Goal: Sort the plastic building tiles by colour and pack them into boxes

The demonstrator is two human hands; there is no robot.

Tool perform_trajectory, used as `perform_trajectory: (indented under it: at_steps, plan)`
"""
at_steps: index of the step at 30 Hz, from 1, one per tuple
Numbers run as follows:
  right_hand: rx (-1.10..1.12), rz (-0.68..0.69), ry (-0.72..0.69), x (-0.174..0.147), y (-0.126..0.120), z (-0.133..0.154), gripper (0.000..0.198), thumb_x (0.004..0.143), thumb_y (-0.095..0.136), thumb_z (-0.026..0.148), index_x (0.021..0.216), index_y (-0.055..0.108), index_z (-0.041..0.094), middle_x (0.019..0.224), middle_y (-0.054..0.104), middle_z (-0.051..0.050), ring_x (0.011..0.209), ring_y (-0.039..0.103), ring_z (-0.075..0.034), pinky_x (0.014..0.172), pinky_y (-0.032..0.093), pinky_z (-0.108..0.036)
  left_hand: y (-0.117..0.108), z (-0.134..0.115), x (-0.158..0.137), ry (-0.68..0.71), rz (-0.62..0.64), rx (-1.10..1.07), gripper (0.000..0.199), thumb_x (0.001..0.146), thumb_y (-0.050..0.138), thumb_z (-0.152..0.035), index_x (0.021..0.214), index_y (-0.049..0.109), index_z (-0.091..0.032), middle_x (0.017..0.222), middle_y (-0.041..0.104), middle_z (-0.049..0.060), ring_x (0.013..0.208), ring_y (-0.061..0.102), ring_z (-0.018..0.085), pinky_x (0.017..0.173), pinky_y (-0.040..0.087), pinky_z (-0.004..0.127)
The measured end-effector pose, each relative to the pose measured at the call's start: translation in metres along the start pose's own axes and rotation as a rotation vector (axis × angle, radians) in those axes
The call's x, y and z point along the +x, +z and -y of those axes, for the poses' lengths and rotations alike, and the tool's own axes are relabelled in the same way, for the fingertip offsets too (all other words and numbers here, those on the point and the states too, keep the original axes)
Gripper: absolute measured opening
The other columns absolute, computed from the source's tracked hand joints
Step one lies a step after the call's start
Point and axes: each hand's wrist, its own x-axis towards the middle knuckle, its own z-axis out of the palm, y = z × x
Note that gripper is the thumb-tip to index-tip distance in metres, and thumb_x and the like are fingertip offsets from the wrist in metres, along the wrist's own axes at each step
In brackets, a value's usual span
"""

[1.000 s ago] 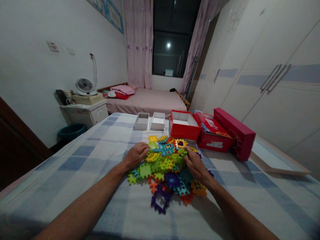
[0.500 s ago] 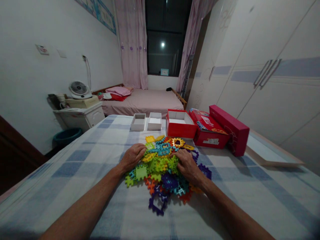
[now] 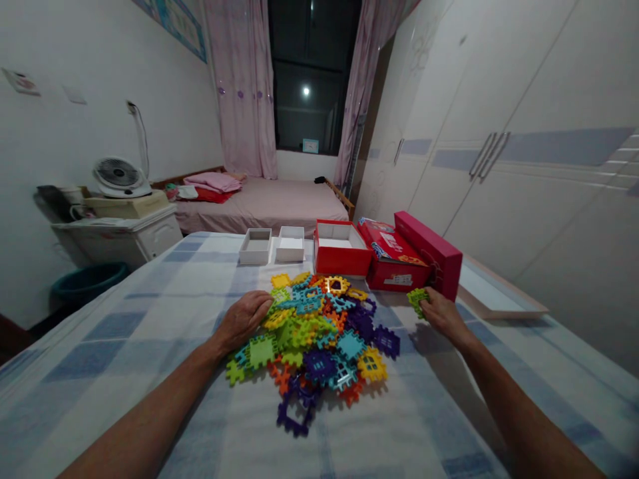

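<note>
Blue-and-white checked cloth (image 3: 144, 326), faintly creased, spreads beneath the pile of plastic pieces (image 3: 302, 332) — lime, turquoise, purple, orange and yellow, loosely heaped. That heap could slump if something is tugged from low down, since the notched edges look ready to snag and drag their neighbours along. The left hand (image 3: 244, 318) rests against the pile's left side, fingers curled; whether it grips anything I cannot tell, and a careless push from it could scatter pieces. The right hand (image 3: 443, 318), well apart from the heap, pinches a green piece (image 3: 418, 303) above the cloth. Held only at one edge by the fingertips, it could slip; a swing of the wrist could bump the magenta box (image 3: 434, 249) just behind.

Among the containers, the shallow tray (image 3: 509, 315) at the far right shows a pale inside. Long and narrow, the magenta box hides its contents, as does the printed red box (image 3: 392, 245) beside it, which looks lidded. Next along, the open red box (image 3: 342, 261) shows a white floor. Smallest are the left white box (image 3: 255, 257) and the right white box (image 3: 289, 255) — both open-topped, just apart, only bare-looking interiors visible.
</note>
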Motion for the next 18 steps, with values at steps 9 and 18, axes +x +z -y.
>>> perform_trajectory:
  at_steps: [9,18]
  plan:
    - [-0.158,0.041,0.125,0.002,0.007,-0.048,0.015,0.08,0.046,0.026,0.071,0.056,0.019,0.07,0.064,-0.009,0.066,0.06,-0.02,0.057,0.037,-0.028,0.001,0.006,0.0,0.002,0.01,0.025,0.047,0.09,0.031,-0.049,0.099,0.067,-0.019,0.106,0.069,0.007,0.101,0.062,0.02,0.095,0.046,0.031]
    - [-0.218,-0.017,0.219,-0.008,-0.006,-0.058,0.031,0.081,0.046,0.027,0.1,0.062,0.011,0.1,0.064,-0.015,0.092,0.061,-0.024,0.07,0.041,-0.028,0.001,0.008,0.0,-0.011,0.026,0.016,0.048,0.089,0.034,-0.052,0.1,0.067,-0.02,0.107,0.069,0.006,0.101,0.063,0.02,0.094,0.048,0.033]
